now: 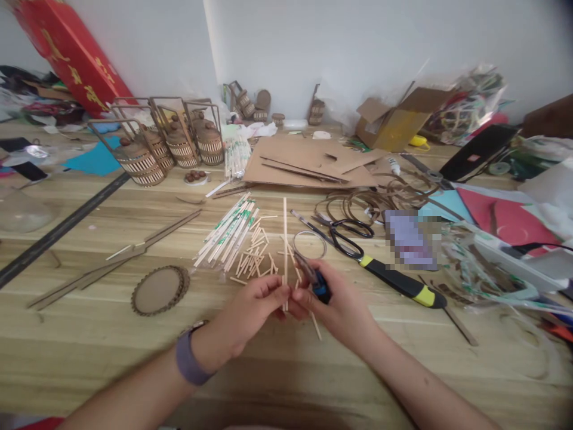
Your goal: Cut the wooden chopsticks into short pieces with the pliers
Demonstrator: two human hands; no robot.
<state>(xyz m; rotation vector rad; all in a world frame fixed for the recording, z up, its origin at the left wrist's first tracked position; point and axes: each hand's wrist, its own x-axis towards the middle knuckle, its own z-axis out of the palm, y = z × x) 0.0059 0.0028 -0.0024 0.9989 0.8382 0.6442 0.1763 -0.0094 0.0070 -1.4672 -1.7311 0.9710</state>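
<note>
Forearms point(416, 376) over open tabletop point(98, 352), left hand point(264, 301), grip on slim stick point(285, 239); right hand point(333, 301), grip around blue-handled tool point(319, 286) (short sticks point(256, 258) beyond).

Evenly bright, soft light | faint forearm shadows | mild overall blur | edges stretched, upper-right corner dark

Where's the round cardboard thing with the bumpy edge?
In the head view, the bumpy-edged cardboard circle is on the table, on the left side, between the left hand and the long brown strips.

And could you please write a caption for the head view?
Left hand grips a pale stick; right hand holds a blue-handled tool.
</note>
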